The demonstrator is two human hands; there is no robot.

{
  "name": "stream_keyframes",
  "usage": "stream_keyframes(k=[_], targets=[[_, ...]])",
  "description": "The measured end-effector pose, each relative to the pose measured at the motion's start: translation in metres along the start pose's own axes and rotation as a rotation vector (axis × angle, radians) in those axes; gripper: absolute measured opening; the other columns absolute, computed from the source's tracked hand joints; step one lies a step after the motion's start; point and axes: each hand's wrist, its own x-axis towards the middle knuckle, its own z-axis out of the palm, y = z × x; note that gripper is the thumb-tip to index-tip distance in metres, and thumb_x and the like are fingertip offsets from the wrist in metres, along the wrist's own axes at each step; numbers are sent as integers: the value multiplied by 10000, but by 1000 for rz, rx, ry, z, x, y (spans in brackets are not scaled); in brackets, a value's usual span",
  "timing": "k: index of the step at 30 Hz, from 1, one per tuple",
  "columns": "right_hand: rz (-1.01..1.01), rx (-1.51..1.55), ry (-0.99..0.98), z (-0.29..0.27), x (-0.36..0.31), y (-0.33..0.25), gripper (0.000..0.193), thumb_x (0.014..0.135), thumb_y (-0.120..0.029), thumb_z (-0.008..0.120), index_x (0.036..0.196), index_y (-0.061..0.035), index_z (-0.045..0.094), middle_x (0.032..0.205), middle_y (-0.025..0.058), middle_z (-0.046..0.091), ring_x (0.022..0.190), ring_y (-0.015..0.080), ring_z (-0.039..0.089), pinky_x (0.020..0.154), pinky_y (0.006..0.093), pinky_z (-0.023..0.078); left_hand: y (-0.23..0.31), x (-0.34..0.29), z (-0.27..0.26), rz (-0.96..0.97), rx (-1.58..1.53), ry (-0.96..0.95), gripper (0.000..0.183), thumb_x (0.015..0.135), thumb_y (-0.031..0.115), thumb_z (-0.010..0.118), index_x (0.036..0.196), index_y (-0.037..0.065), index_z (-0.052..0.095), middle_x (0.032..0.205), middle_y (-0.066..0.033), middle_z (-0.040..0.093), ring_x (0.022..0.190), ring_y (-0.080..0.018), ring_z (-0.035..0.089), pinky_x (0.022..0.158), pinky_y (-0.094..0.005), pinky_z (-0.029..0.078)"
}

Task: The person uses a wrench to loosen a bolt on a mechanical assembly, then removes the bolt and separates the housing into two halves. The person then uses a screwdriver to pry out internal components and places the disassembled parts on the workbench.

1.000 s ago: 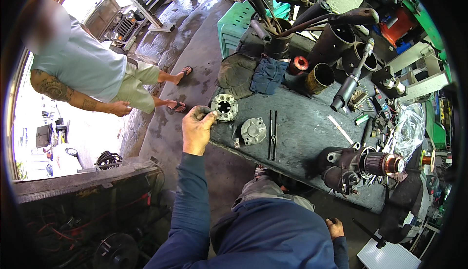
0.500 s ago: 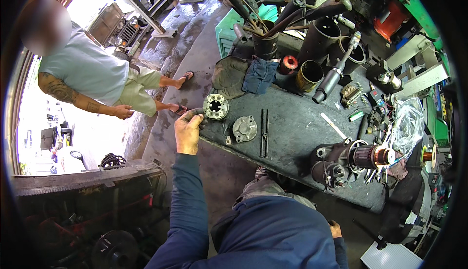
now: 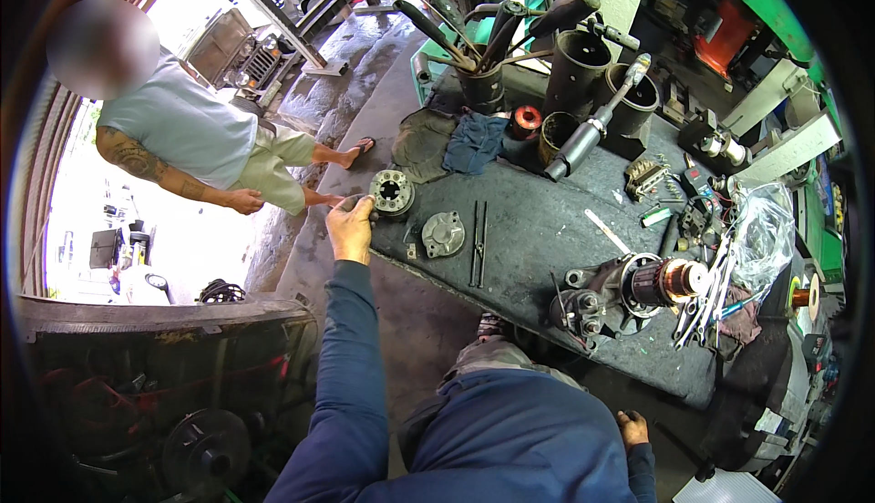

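At the bench's left corner stands a round metal motor part with a star-shaped opening and a ring of holes. My left hand has its thumb and fingers closed at the part's near-left rim; some fingertips are hidden. Just right of it lie a small square piece, a flat round end cover and two long thin bolts. Low on the right, beside my body, my right hand is curled; whatever it may hold is hidden. Nearest to it on the bench is a starter motor with its copper-wound armature sticking out.
Cloths, a tool-filled can, dark metal cylinders and a long grey tool line the bench's far side. Wrenches and a plastic bag lie right. Another person stands beyond the left corner.
My view has turned slightly, so the bench things sit farther left in the picture. My left hand stays at the round part's rim. The right hand shows a little more.
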Motion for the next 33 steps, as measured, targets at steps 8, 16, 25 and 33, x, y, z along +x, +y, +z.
stream_keyframes(k=[8, 16, 25, 33], targets=[[-77, -53, -35, -9, 15, 16, 334, 990, -224, 714, 1189, 34, 643, 895, 171, 734, 676, 266, 700, 569, 394, 549, -6, -2, -4, -1, 11, -16, 118, 926, 93, 760, 983, -8, 780, 804, 8, 703, 660, -72, 610, 616, -240, 474], [-41, -47, -22, -15, 17, 5, 324, 986, -233, 725, 1155, 31, 646, 876, 166, 729, 656, 261, 691, 561, 396, 541, -6, -3, -6, -24, -43, -53, 106, 937, 77, 735, 993, -7, 767, 814, -7, 707, 650, -82, 614, 624, -229, 476], [-78, -59, -8, -7, 18, 1, 313, 982, -208, 728, 1148, 45, 649, 898, 161, 731, 679, 266, 705, 586, 402, 564, -10, -8, -4, -32, -133, -59, 94, 927, 49, 751, 990, -19, 768, 839, -3, 719, 700, -85, 622, 676, -237, 483], [-111, -73, 60, -2, 19, 4, 350, 966, -202, 745, 1165, 69, 650, 942, 166, 735, 718, 250, 711, 636, 388, 581, -11, -5, -12, -97, -196, -87, 148, 931, 20, 667, 1039, -22, 759, 878, -18, 727, 707, -91, 624, 689, -239, 487]])
